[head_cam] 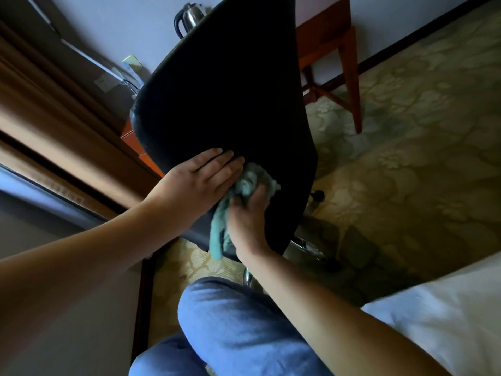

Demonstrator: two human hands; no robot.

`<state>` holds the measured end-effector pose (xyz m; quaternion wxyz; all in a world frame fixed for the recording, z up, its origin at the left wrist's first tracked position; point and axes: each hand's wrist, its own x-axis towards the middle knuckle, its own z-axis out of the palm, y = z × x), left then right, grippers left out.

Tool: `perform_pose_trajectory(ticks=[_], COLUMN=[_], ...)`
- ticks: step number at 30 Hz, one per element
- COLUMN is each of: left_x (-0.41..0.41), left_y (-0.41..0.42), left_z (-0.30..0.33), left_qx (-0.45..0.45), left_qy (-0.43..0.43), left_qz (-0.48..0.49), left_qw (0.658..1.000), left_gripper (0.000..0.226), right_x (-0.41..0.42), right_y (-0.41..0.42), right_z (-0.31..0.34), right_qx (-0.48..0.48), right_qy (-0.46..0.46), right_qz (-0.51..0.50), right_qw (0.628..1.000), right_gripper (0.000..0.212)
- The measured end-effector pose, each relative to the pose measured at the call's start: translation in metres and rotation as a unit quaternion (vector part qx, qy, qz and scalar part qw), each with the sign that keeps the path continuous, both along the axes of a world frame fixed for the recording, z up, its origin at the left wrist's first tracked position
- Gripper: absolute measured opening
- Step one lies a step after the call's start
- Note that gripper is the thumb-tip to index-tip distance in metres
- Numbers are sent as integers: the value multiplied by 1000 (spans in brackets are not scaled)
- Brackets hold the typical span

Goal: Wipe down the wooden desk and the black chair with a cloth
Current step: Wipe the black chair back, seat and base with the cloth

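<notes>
The black chair point(225, 90) fills the middle of the view, its smooth backrest facing me. My left hand point(202, 177) lies flat on the lower part of the backrest with straight fingers. My right hand point(248, 213) grips a teal cloth point(250, 180) and presses it against the backrest just right of my left hand; a tail of the cloth hangs down past my wrist. The wooden desk point(325, 31) stands behind the chair, mostly hidden, with an orange-brown leg and crossbar showing at the right.
A steel kettle point(189, 14) stands on the desk behind the chair top. Brown curtains point(54, 109) hang at left. Patterned beige carpet point(406, 131) covers the floor. A white bed corner point(447, 321) is at lower right. My knees in blue trousers point(230, 321) are below.
</notes>
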<state>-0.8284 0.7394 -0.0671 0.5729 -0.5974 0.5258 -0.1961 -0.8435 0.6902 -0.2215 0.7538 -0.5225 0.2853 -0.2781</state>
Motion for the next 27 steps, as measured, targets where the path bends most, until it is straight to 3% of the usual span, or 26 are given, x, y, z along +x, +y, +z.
perform_pose_trajectory(ticks=[2,4,7,10,13,15,19,23,25,27], left_x=[5,11,7,-3,-7,-6,2,8,9,8], left_y=[-1,4,5,1,2,5,10,16,17,17], left_z=[-2,-9,-14,-8,-7,-8,-12,-16,-17,-17], left_qx=[-35,-35,-28,8,30,32,8,-9,-5,-8], left_qy=[-9,-21,-11,0,6,-9,-29,-38,-50,-50], left_qz=[-15,-20,-14,55,69,64,30,15,14,8], left_qw=[999,999,999,998,997,997,999,999,999,999], left_gripper=[68,68,62,65,67,65,68,75,75,76], right_x=[-7,-9,-9,-25,-39,-35,-31,-44,-37,-30], right_y=[2,5,7,-7,-21,-27,-29,-32,-37,-35], right_z=[21,6,-58,-105,-125,-126,-123,-117,-118,-116], right_qx=[-31,-60,-32,84,82,119,198,176,273,398], right_qy=[-57,-52,83,232,299,273,182,104,92,70], right_qz=[-18,-16,20,73,121,120,76,21,11,66], right_qw=[998,997,996,966,943,947,960,979,958,912], right_gripper=[53,61,66,61,60,60,39,78,78,68])
